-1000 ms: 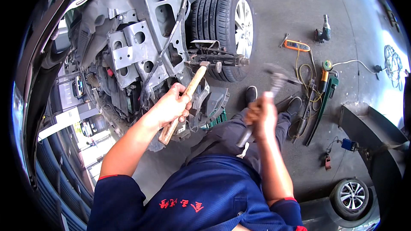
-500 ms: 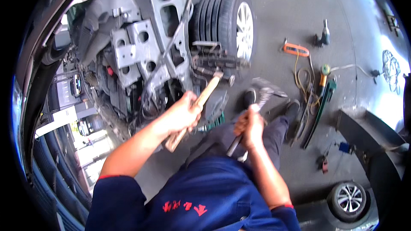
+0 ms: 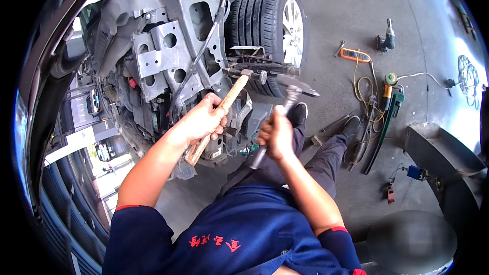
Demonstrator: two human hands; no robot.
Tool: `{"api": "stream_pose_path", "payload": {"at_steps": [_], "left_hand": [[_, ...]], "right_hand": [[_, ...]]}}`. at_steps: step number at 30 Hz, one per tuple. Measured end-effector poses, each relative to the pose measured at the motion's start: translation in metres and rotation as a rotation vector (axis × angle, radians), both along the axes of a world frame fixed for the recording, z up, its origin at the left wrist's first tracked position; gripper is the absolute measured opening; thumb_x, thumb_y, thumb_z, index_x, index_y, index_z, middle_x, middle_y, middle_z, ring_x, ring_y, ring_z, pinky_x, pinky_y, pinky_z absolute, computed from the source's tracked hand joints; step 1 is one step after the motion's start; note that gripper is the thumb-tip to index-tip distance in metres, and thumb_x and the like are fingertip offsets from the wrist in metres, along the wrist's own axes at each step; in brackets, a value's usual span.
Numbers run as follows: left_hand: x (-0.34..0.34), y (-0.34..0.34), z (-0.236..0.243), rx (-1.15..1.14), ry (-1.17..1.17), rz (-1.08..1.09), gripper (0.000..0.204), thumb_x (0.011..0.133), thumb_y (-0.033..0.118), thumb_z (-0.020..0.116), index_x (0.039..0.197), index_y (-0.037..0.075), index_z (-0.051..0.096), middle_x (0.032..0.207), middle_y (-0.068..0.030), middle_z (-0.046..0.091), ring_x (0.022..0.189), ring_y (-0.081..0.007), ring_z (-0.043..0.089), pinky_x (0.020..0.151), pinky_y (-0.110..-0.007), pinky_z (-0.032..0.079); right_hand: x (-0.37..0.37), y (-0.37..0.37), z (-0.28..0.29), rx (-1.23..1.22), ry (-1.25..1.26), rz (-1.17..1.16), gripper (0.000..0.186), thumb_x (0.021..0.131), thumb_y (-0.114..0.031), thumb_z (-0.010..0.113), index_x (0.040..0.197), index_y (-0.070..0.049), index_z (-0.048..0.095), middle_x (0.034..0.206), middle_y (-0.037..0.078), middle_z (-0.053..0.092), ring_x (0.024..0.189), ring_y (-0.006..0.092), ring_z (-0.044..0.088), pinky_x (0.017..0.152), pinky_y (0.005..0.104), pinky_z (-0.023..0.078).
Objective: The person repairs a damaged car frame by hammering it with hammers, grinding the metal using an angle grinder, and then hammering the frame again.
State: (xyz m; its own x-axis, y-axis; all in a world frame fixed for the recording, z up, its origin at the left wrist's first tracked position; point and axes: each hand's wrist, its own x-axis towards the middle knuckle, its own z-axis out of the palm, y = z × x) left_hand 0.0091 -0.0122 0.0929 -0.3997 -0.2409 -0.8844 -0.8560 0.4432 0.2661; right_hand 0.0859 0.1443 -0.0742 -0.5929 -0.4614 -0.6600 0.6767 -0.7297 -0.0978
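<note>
My left hand is closed around the wooden handle of a hammer. Its metal head lies against or just in front of dark metal parts by the tire; I cannot tell whether they touch. In my right hand is a second hammer, with a metal shaft and a long narrow head, one end pointed. That head is raised close to the first hammer's head, with a gap between them. Beyond both hands, the stripped front of a car shows bare grey metal, next to its wheel.
An orange tool, a cordless power tool, a long green tool and coiled cable lie on the floor to the right. A dark steel beam stands farther right. A blurred dark round shape is at lower right.
My right hand has swung left and slightly up, bringing its hammer nearer the wooden-handled one. My left hand has shifted a little left and up. The wheel at lower right now appears as a dark blur.
</note>
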Motion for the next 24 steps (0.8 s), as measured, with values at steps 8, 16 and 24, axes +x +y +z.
{"api": "stream_pose_path", "payload": {"at_steps": [8,16,24], "left_hand": [[0.004,-0.007,0.001,-0.019,0.011,-0.009,0.019,0.106,0.019,0.051,0.115,0.007,0.040,0.084,-0.0049,0.053,0.060,-0.0094,0.051,0.047,-0.026,0.046],[0.002,-0.004,0.005,-0.022,0.003,-0.027,0.019,0.107,0.020,0.047,0.119,0.007,0.041,0.087,-0.0044,0.053,0.063,-0.0088,0.050,0.049,-0.024,0.046],[0.023,0.007,-0.002,0.097,0.087,-0.059,0.016,0.107,0.019,0.048,0.114,0.008,0.038,0.082,-0.0049,0.052,0.057,-0.0106,0.051,0.043,-0.028,0.045]], "right_hand": [[-0.015,0.100,0.013,0.352,0.013,-0.160,0.051,0.102,-0.059,0.050,0.072,-0.019,0.040,0.059,-0.008,0.035,0.044,0.0060,0.036,0.040,0.0260,0.034],[-0.029,0.135,0.018,0.523,0.025,-0.880,0.068,0.103,-0.069,0.011,0.066,-0.019,0.039,0.056,-0.002,0.033,0.046,0.0106,0.035,0.045,0.0261,0.038],[0.017,0.062,-0.001,0.246,-0.133,-0.141,0.048,0.102,-0.057,0.051,0.078,-0.017,0.040,0.057,-0.006,0.024,0.044,0.0078,0.023,0.042,0.0274,0.026]]}}
